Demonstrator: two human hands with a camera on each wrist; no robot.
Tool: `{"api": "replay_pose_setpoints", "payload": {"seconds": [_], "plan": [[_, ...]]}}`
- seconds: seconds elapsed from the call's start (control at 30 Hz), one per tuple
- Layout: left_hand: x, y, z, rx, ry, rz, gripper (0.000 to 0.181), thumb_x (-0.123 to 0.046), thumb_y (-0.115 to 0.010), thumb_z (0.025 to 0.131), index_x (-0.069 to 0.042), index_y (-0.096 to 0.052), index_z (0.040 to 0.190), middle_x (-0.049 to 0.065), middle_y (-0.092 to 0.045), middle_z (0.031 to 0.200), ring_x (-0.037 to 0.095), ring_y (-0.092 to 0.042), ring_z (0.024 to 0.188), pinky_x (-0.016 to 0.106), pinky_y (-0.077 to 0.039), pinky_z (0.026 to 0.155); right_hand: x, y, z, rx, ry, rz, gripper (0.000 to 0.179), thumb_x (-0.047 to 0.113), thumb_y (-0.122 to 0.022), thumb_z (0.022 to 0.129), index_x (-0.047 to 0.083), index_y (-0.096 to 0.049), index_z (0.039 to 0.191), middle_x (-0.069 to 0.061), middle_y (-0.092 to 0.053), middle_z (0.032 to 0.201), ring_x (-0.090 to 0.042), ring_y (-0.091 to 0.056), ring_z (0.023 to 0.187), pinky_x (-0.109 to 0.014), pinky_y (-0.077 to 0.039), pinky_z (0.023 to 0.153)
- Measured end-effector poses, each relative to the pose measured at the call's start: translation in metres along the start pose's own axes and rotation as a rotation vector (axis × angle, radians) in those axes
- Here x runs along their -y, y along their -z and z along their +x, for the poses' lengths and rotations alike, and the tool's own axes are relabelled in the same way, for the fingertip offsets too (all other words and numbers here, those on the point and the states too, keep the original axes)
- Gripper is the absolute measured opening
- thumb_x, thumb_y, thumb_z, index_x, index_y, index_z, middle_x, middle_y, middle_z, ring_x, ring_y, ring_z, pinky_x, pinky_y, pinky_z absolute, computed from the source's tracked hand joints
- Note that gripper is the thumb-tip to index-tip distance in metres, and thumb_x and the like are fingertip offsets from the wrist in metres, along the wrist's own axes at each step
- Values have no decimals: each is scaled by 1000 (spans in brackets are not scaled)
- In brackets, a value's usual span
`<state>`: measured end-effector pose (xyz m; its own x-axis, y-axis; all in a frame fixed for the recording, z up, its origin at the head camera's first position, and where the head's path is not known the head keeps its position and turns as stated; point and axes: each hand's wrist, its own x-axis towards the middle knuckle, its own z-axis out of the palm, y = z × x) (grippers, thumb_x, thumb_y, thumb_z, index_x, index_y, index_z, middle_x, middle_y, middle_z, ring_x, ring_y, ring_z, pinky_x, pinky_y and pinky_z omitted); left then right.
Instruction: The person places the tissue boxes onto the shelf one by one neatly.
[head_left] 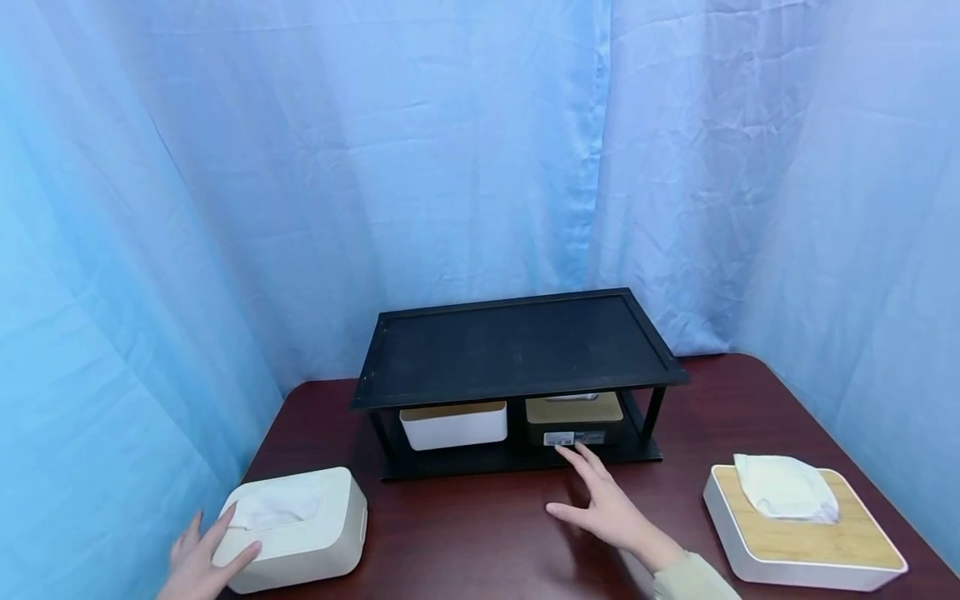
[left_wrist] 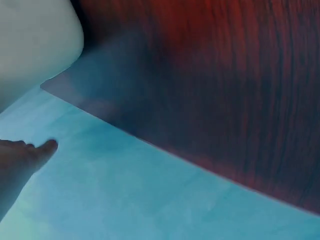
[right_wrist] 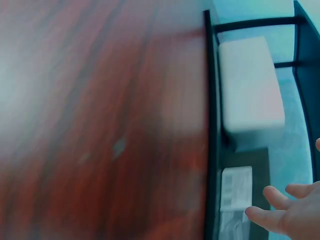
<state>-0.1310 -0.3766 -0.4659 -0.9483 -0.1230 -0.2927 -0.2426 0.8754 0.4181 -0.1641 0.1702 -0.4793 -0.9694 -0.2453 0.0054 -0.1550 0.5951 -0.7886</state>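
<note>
My left hand (head_left: 198,557) is at the near left, fingers spread, beside a cream tissue box (head_left: 311,533) with a white tissue in its top; its fingertips overlap the box's left edge in the head view. My right hand (head_left: 609,508) reaches over the table with fingers extended and apart, holding nothing. It is in front of a black two-tier rack (head_left: 517,346). On the rack's lower shelf stand a white box with a wooden lid (head_left: 456,427) and a dark tissue box (head_left: 576,421) with a white label. The right fingertips are close to the dark box's front.
A white tissue box with a bamboo lid (head_left: 817,533) and a tissue sticking out stands at the right of the dark red wooden table (head_left: 465,533). Light blue curtains (head_left: 480,167) hang around the table at the back and both sides.
</note>
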Motion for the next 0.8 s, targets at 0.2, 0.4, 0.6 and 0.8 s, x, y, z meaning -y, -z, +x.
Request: {"api": "replay_pose_setpoints", "payload": {"seconds": [0.2, 0.4, 0.6, 0.8], "plan": [[8, -5, 7, 33, -24, -4, 100, -55, -54, 88, 12, -8, 144, 49, -7, 137, 68, -10, 124, 73, -20, 99, 24, -13, 15, 38, 69, 54, 90, 45, -75, 78, 22, -27, 150, -24, -7, 156, -50, -14, 140, -66, -33, 99], [3, -6, 7, 60, -48, -99, 102, -48, -58, 89, 14, 0, 145, 45, -4, 143, 61, -7, 131, 68, -18, 105, 42, -30, 27, 85, 150, 91, 98, 41, -79, 74, 24, -22, 151, -25, -1, 156, -52, -14, 138, -64, -37, 95], [4, -8, 4, 68, -3, -177, 105, -47, -60, 88, 9, 8, 146, 41, 3, 146, 58, -3, 133, 68, -14, 106, 56, -49, 34, 170, 215, 113, 103, 39, -81, 72, 18, -19, 152, -30, -1, 154, -50, -26, 136, -60, -40, 96], [-1, -11, 2, 58, 2, -188, 107, -49, -63, 85, 8, 3, 147, 41, 0, 146, 57, -8, 133, 67, -16, 106, 66, -68, 37, 259, 236, 138, 107, 38, -82, 71, 28, -13, 152, -30, 0, 153, -50, -27, 135, -57, -42, 95]]}}
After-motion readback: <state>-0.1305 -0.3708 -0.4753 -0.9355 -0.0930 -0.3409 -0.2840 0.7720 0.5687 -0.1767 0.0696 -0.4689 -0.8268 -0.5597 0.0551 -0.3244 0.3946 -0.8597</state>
